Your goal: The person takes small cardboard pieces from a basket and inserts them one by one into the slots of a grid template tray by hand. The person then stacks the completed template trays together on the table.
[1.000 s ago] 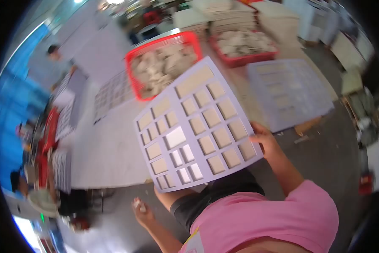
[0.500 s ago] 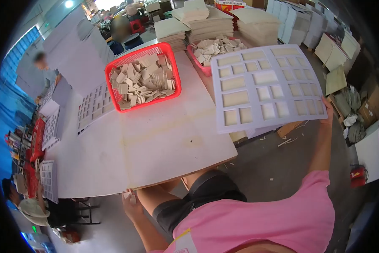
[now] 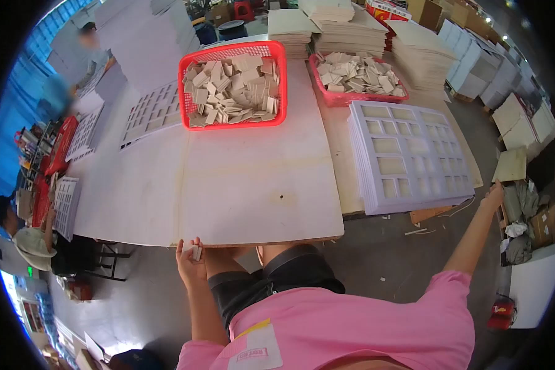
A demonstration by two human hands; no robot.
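My left hand [image 3: 191, 264] is at the table's front edge, its fingers closed around a few small cardboard pieces [image 3: 195, 251]. My right hand [image 3: 492, 196] is stretched far out to the right, just past the corner of a stack of white panels with rectangular cut-out windows [image 3: 413, 154]. Nothing shows in that hand, and its fingers look loosely extended. A red plastic basket [image 3: 233, 126] full of small cardboard pieces stands on the white table [image 3: 259, 197]. Behind the panel stack sits a pink basket [image 3: 364, 98] of similar pieces.
Tall stacks of cardboard sheets [image 3: 351, 34] stand at the back. Window-cut panels [image 3: 151, 114] lean at the left, near a tall white stack [image 3: 144, 43]. Two people work along the left side. Scraps, boxes and a red object [image 3: 502, 312] are on the floor at right.
The panel in my right hand has come down onto the stack, and that hand is now off it. My left hand still holds the small pieces. The view has shifted.
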